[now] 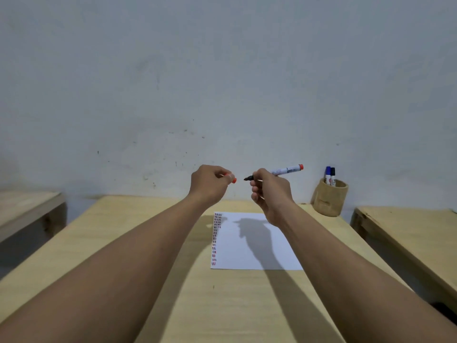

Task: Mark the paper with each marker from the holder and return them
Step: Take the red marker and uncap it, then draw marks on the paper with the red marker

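Both forearms over table (138, 243). Left hand (210, 183) pinching red cap (232, 180); right hand (270, 194) closed around uncapped red marker (284, 170), held above paper (254, 243). At 2 o'clock from paper, holder (330, 200) with blue marker (328, 175) and black marker (332, 175).

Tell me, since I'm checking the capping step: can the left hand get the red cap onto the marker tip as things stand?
Probably yes. The left hand holds the red cap facing the marker tip, with open air between them; the right hand holds the marker.
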The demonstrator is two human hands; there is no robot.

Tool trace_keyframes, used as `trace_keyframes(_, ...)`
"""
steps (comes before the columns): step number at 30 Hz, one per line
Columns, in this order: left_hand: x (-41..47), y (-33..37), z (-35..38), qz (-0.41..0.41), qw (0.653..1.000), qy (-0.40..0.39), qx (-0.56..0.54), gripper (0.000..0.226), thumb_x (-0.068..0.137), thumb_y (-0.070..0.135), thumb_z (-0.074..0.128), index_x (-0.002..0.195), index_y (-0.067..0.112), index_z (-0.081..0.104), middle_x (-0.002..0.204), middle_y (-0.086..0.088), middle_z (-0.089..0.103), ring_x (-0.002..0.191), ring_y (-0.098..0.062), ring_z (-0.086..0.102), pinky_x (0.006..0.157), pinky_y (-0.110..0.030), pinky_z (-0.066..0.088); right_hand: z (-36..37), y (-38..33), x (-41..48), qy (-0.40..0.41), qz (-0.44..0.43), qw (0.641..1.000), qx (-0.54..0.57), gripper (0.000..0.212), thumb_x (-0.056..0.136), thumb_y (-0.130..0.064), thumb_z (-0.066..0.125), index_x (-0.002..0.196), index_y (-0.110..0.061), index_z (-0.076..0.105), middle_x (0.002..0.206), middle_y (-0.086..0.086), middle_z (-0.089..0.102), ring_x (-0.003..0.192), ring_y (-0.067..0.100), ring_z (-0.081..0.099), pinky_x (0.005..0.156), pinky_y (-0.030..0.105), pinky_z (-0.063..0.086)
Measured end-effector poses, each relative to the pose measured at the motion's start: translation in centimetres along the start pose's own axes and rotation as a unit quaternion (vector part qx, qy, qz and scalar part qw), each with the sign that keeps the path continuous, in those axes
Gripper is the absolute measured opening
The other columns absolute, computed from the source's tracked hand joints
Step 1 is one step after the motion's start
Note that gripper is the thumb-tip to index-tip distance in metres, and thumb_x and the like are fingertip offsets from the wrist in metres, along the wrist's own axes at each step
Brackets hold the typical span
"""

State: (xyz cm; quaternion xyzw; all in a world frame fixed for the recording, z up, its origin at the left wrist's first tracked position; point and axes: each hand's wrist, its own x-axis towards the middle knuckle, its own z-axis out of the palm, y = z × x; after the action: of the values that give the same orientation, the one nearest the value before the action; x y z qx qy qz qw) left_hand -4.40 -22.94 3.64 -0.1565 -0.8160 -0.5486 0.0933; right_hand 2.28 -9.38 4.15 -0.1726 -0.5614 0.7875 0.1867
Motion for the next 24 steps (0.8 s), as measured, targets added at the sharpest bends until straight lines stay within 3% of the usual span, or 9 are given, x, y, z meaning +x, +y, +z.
trace_keyframes(2,-0.2,-1.2,-0.1,-0.016,0.999,0.007,0.027,0.012,0.087,0.024,0.071,0.092,0.017,0.078,0.085,0.003,0.077,0.073,-0.013,0.063,0.062,-0.020,0.047,0.1,1.1,0.3,-0.007,-0.005,0.999,-0.031,0.011,0.089,-0.009,0.061,0.081,-0.004,0.067,0.068,0.005,0.059,0.055,0.014,0.051,0.050,0.022,0.048)
trace_keyframes(5,-0.3,-3.6,-0.2,-0.035,0.998,0.013,0.058,0.013,0.085,0.017,0.073,0.097,0.013,0.074,0.084,-0.002,0.078,0.076,-0.015,0.067,0.058,-0.020,0.045,0.4,2.9,0.8,-0.020,-0.021,0.996,-0.085,0.012,0.089,-0.008,0.061,0.079,-0.004,0.066,0.070,0.007,0.060,0.058,0.016,0.054,0.051,0.023,0.052)
trace_keyframes(11,-0.6,-8.5,-0.1,-0.040,0.982,0.009,0.185,0.023,0.091,0.015,0.066,0.111,0.016,0.077,0.097,-0.005,0.077,0.083,-0.023,0.071,0.074,-0.027,0.052,0.6,6.5,2.2,-0.033,-0.079,0.967,-0.240,0.018,0.088,-0.016,0.069,0.085,0.001,0.072,0.066,0.006,0.067,0.050,0.013,0.060,0.049,0.023,0.050)
trace_keyframes(14,-1.0,-10.4,0.2,-0.042,0.975,0.009,0.220,0.028,0.090,0.018,0.064,0.117,0.020,0.075,0.109,-0.007,0.076,0.101,-0.029,0.069,0.087,-0.032,0.054,0.5,8.2,3.0,-0.030,-0.095,0.951,-0.293,0.015,0.087,-0.019,0.069,0.088,-0.004,0.072,0.071,0.006,0.071,0.053,0.013,0.065,0.051,0.025,0.051)
trace_keyframes(20,-1.6,-12.2,0.7,-0.037,0.968,-0.007,0.249,0.035,0.094,0.025,0.062,0.128,0.025,0.069,0.116,-0.006,0.074,0.109,-0.029,0.067,0.088,-0.033,0.052,0.4,11.2,3.9,-0.037,-0.091,0.937,-0.335,0.023,0.085,-0.028,0.070,0.093,-0.007,0.070,0.075,0.006,0.075,0.054,0.014,0.066,0.052,0.027,0.052)
trace_keyframes(24,-2.2,-12.0,0.7,-0.023,0.965,-0.012,0.261,0.050,0.093,0.029,0.065,0.142,0.025,0.055,0.118,-0.003,0.073,0.115,-0.030,0.064,0.094,-0.038,0.051,0.4,12.6,3.8,-0.031,-0.099,0.930,-0.353,0.024,0.085,-0.034,0.068,0.092,-0.011,0.071,0.076,0.005,0.076,0.064,0.016,0.072,0.061,0.030,0.055)
